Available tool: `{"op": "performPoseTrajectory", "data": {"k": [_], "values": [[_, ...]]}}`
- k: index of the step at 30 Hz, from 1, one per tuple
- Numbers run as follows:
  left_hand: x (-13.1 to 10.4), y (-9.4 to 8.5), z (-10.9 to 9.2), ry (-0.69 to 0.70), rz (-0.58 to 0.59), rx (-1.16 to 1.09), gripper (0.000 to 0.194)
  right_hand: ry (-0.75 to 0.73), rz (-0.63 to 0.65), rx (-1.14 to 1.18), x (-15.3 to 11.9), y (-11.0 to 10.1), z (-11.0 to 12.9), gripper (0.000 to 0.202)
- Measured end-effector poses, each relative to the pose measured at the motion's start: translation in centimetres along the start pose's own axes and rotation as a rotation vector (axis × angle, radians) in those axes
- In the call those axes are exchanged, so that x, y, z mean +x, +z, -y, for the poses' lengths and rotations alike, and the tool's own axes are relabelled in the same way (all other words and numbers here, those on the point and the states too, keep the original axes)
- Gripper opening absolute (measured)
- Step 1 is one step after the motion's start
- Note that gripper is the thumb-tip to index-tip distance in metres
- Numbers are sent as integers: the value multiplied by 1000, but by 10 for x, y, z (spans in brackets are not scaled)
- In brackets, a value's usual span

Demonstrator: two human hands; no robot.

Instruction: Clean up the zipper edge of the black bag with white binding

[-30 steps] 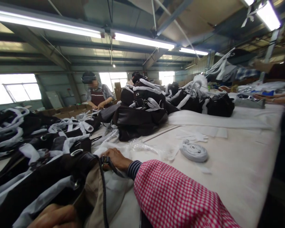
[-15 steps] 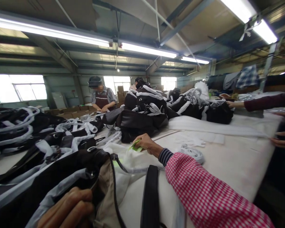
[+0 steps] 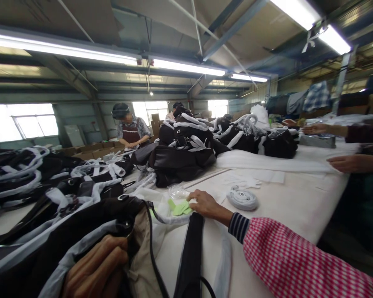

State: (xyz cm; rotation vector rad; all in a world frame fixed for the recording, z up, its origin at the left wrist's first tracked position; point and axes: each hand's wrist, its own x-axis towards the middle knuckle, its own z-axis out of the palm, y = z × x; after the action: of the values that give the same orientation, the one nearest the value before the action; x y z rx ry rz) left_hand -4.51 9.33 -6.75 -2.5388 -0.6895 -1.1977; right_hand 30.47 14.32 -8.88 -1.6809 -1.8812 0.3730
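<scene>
A black bag (image 3: pixel 90 207) with a beige lining (image 3: pixel 144 236) and an unzipped opening lies before me. My left hand (image 3: pixel 98 265) is closed on the bag's edge at the opening, its fingertips hidden. Green paper slips (image 3: pixel 179 207) lie fanned out on clear plastic beyond the bag. At their right end is my right hand (image 3: pixel 205 203), fingers bent and slightly apart, the tips at the slips' edge. No slip shows lifted in it. A black strap (image 3: pixel 191 252) runs below that hand.
Black bags with white-wrapped handles (image 3: pixel 183 161) are heaped at the back, more (image 3: pixel 18 174) at the left. A grey coil (image 3: pixel 242 198) and white foam sheet (image 3: pixel 267 162) lie on the table. A co-worker's hands (image 3: pixel 345 163) are at the right; another person (image 3: pixel 132 130) stands behind.
The green slips, held in my right hand before, now lie on the plastic. My right hand has moved right and down. A co-worker's hand at the right has left the black bag.
</scene>
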Motion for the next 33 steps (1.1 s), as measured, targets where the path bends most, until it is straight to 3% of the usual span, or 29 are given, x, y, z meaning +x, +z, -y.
{"op": "performPoseTrajectory", "data": {"k": [4,9,11,14,17,22,24,28,33], "values": [[19,18,-1,74,160,44,24,-99,61,-126,-37,-6,0,31],[31,49,-9,-8,625,76,26,-133,141,-321,-58,-24,-9,22],[27,59,-10,-61,711,71,30,-130,147,-321,-53,-31,-12,17],[16,69,-9,-131,684,71,33,-126,75,-337,-35,-31,-6,15],[10,71,-9,-166,675,52,34,-157,6,-361,-8,-16,6,19],[9,71,-8,-162,695,-4,34,-192,26,-423,39,18,13,21],[0,76,-2,-153,641,-24,35,-195,45,-453,51,28,8,22],[-25,88,13,-83,450,-45,51,-225,59,-502,60,41,-1,22],[-15,78,9,-100,522,-152,34,-258,31,-504,57,51,2,19]]}}
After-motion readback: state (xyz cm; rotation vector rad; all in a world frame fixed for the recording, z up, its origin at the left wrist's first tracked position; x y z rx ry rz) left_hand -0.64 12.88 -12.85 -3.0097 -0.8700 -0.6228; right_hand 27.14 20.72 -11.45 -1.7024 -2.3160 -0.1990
